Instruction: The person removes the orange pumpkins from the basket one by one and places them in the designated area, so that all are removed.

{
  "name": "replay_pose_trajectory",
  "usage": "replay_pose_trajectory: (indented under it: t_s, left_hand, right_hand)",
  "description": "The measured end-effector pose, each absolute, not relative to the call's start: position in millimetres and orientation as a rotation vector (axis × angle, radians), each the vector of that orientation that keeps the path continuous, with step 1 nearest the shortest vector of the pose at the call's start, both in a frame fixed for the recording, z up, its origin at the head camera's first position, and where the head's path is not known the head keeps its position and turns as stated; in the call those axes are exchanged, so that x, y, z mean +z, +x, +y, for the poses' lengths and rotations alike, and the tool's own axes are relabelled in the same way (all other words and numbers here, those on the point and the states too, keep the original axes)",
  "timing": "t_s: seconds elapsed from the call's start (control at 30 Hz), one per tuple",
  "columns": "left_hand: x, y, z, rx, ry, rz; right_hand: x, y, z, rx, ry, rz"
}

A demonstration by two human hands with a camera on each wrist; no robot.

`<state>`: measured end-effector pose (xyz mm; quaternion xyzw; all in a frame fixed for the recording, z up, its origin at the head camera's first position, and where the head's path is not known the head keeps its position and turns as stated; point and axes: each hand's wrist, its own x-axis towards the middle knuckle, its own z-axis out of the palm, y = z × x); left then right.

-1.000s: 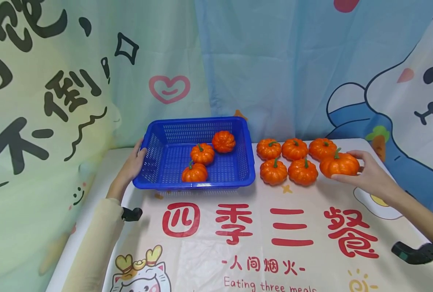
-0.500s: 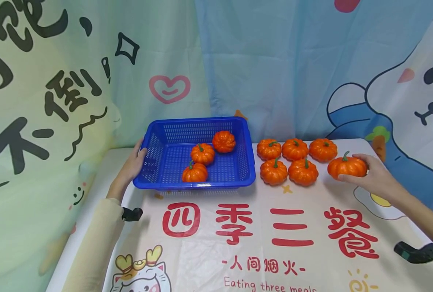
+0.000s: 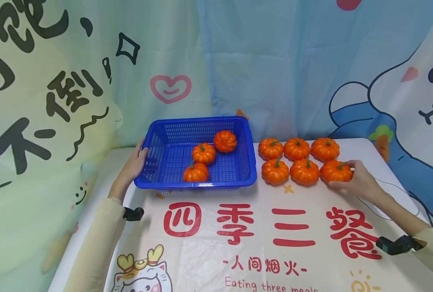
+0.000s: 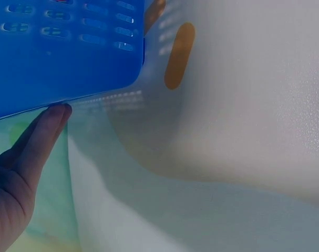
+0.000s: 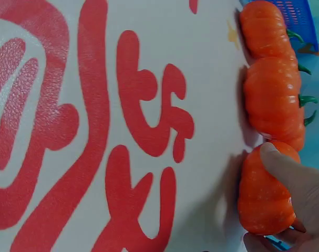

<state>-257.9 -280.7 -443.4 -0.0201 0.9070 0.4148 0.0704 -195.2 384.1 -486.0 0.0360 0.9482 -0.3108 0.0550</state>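
Observation:
My right hand [image 3: 364, 184] grips a small orange pumpkin [image 3: 336, 172] with a green stem, the thumb on its near side. That pumpkin sits at the right end of the front row on the table. In the right wrist view the thumb [image 5: 285, 165] presses on the held pumpkin [image 5: 267, 202], beside its neighbour [image 5: 272, 97]. A blue plastic basket [image 3: 201, 185] with perforated walls stands to the left, several pumpkins away. My left hand [image 3: 135, 162] rests against its left side. Seen from the left wrist, straight fingers [image 4: 41, 139] touch the basket's edge [image 4: 80, 79].
Inside the basket lie three pumpkins, one of them this middle pumpkin [image 3: 203, 153]. Right of it several more stand in two rows, such as the back-row pumpkin [image 3: 296, 149]. A printed cloth [image 3: 245, 219] covers the table, and a patterned curtain [image 3: 253, 73] hangs behind.
My right hand has moved the held pumpkin from the right, slightly raised, down and leftward to the end of the front row. The left hand and the basket have stayed put.

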Motion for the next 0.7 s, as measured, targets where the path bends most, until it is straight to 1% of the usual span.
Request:
replay_pose_trajectory:
  t_s: [0.2, 0.4, 0.53, 0.7]
  left_hand:
    - [-444.0, -258.1, -281.2, 1.227, -0.070, 2.741]
    - [-443.0, -258.8, -280.9, 1.234, -0.063, 2.732]
    - [-443.4, -258.4, -281.3, 1.238, -0.054, 2.731]
    - [-444.2, -258.3, -281.3, 1.242, -0.052, 2.732]
  right_hand:
    - [-493.3, -194.9, 378.1, -0.992, 0.132, 2.883]
    - [-486.1, -193.3, 376.7, -0.887, 0.158, 2.983]
    - [-468.4, -192.6, 369.3, -0.891, 0.097, 3.117]
    - [-430.0, -182.7, 337.3, -1.023, -0.081, 3.068]
